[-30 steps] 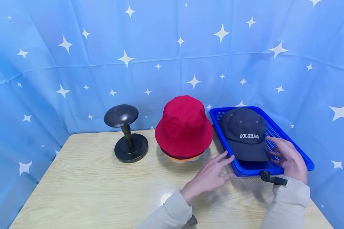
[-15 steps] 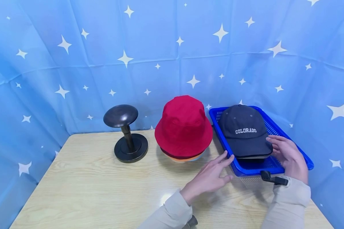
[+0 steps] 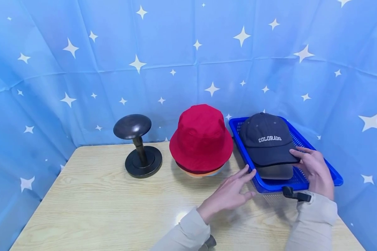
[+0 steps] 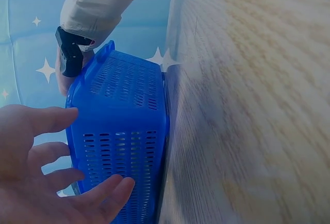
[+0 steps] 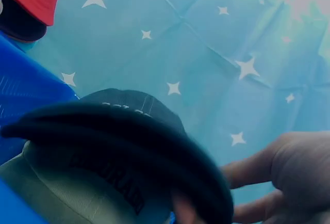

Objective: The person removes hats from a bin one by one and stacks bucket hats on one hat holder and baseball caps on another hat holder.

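My right hand (image 3: 315, 170) pinches the side of the brim of a dark navy baseball cap (image 3: 267, 130) lettered COLORADO. In the right wrist view, the thumb is above the brim and fingers reach under it. The cap's front is raised off a second, grey-olive cap (image 5: 98, 182) beneath it, whose crown carries dark lettering. Both caps are in a blue plastic basket (image 3: 270, 189) with slotted walls. My left hand (image 3: 227, 193) has its fingers extended, fingertips at the basket's near left rim. In the left wrist view its fingers (image 4: 118, 198) spread beside the basket wall.
Left of the basket, a red bucket hat (image 3: 202, 136) sits on top of other hats, with orange and pale blue edges showing below. Farther left stands a black hat stand (image 3: 132, 127) with a domed top. A blue curtain (image 3: 188, 42) with white stars surrounds the wooden table (image 3: 106, 209).
The right hand has taken hold of the navy cap's brim and lifted its front up, uncovering the grey-olive cap below. My left hand has stayed at the basket's rim.
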### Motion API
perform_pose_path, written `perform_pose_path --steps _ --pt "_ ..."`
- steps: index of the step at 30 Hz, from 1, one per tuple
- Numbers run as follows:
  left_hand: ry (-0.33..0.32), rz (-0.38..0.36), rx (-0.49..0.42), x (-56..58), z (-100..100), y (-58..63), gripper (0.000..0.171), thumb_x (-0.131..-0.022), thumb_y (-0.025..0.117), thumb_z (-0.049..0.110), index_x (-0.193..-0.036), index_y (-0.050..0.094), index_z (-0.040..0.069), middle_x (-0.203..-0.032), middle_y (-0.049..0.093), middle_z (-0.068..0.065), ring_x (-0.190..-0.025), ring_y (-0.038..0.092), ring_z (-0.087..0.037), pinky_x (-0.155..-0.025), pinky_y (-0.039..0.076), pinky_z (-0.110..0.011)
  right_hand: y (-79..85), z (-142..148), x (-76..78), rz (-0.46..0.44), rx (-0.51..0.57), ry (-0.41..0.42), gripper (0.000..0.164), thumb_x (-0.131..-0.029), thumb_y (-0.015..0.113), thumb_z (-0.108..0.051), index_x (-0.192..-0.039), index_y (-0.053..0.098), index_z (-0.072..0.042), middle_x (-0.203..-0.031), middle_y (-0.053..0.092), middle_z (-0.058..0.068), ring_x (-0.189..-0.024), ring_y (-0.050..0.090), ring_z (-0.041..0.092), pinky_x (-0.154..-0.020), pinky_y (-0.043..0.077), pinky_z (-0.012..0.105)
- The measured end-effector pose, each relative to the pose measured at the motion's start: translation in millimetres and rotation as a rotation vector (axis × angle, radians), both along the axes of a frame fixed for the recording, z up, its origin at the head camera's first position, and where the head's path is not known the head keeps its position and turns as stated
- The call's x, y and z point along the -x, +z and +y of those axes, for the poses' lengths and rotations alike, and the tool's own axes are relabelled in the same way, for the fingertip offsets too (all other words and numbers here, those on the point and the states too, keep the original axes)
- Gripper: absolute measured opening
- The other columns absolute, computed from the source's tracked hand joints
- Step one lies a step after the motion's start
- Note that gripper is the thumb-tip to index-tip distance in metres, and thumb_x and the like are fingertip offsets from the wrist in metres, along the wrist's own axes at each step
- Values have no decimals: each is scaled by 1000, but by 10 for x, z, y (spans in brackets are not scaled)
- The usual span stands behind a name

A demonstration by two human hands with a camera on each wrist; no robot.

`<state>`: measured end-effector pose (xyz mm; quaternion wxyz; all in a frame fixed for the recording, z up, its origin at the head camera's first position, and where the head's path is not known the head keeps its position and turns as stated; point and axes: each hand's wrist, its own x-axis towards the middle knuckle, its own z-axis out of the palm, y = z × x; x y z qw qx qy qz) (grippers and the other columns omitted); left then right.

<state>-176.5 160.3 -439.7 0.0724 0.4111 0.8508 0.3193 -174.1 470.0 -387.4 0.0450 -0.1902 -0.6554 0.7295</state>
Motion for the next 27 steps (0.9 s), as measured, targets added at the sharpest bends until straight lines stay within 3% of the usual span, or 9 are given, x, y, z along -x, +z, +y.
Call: perform_pose_path --steps 4,7,11,15,18,20,22,24,27 --pt "0 0 -1 4 -5 5 68 -102 61 40 -162 30 33 -173 21 6 -153 39 -23 -120 41 -39 46 -2 -12 -120 -153 15 43 -97 73 -29 -133 55 -13 -88 63 -24 -75 67 0 -70 57 18" --pt "1 4 1 2 -4 2 68 -102 61 40 -162 30 33 -172 21 6 -153 40 -23 -121 41 -39 65 -7 -14 -174 -219 15 7 -97 72 -33 -97 72 -26 -87 61 -25 -78 63 -1 -72 54 17" --pt "-2 4 2 -1 -5 6 68 -102 61 40 -162 30 32 -173 21 5 -153 39 -23 -121 40 -39 82 -19 1 -278 -278 -3 28 -96 72 -39 -70 71 -30 -74 59 -21 -73 61 2 -76 48 20" --pt "-10 -4 5 -1 -5 13 68 -103 60 41 -163 29 32 -173 19 5 -153 39 -25 -122 39 -41 113 -21 -6 -385 -384 16 42 -94 70 -54 -60 63 -30 -72 51 -17 -83 56 9 -87 37 34" --pt "-11 -13 10 -1 -7 13 69 -103 60 41 -163 28 33 -173 18 6 -153 39 -25 -122 39 -41 140 -40 -16 -411 -513 19 51 -93 66 -62 -56 55 -28 -83 44 -6 -98 47 20 -89 33 41" --pt "-11 -19 13 -3 -9 11 69 -103 60 41 -163 28 33 -173 18 7 -153 39 -25 -123 39 -41 155 -75 -11 -407 -584 -15 56 -94 65 -61 -55 46 -25 -83 36 -1 -99 42 25 -85 33 41" --pt "-12 -24 13 -3 -10 9 69 -103 60 41 -163 27 33 -173 17 7 -153 39 -26 -123 38 -41 165 -116 8 -365 -634 -17 56 -97 61 -57 -56 45 -23 -79 36 -2 -92 46 24 -79 38 38" --pt "-13 -27 14 -2 -10 7 69 -103 60 41 -163 27 34 -173 17 7 -153 39 -26 -123 38 -41 163 -157 37 -288 -556 4 51 -102 57 -49 -61 45 -20 -74 40 -6 -81 55 17 -75 49 30" --pt "-12 -28 11 2 -10 5 69 -103 60 41 -163 26 34 -173 17 7 -153 38 -25 -123 38 -41 144 -212 87 -116 -265 40 28 -107 52 -30 -86 52 -12 -73 56 -9 -66 65 7 -67 61 24"
